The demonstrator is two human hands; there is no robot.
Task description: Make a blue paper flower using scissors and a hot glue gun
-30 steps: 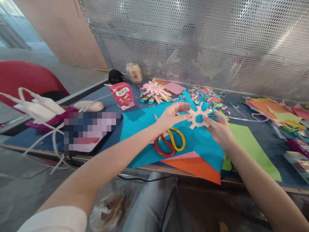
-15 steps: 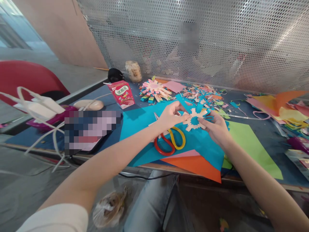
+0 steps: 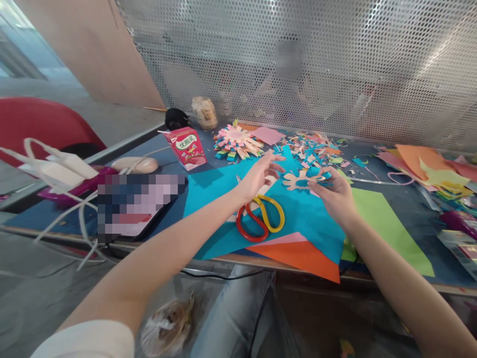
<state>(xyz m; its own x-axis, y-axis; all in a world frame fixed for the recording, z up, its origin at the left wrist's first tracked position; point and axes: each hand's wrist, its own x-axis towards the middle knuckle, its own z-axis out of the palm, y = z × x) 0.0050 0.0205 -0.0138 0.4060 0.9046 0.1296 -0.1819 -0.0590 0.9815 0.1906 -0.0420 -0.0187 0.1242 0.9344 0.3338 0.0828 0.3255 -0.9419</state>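
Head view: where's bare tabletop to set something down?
Best: dark tabletop, right, between the green sheet and paper pile. Narrower: between the pink carton and fringed paper stack. Crowded: scraps by the mesh panel, and the blue sheet under scissors, left hand and right hand.

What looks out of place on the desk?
Paper scraps are strewn loosely near the mesh panel, looking untidy. The orange sheet sits askew, its corner jutting past the desk's front edge.
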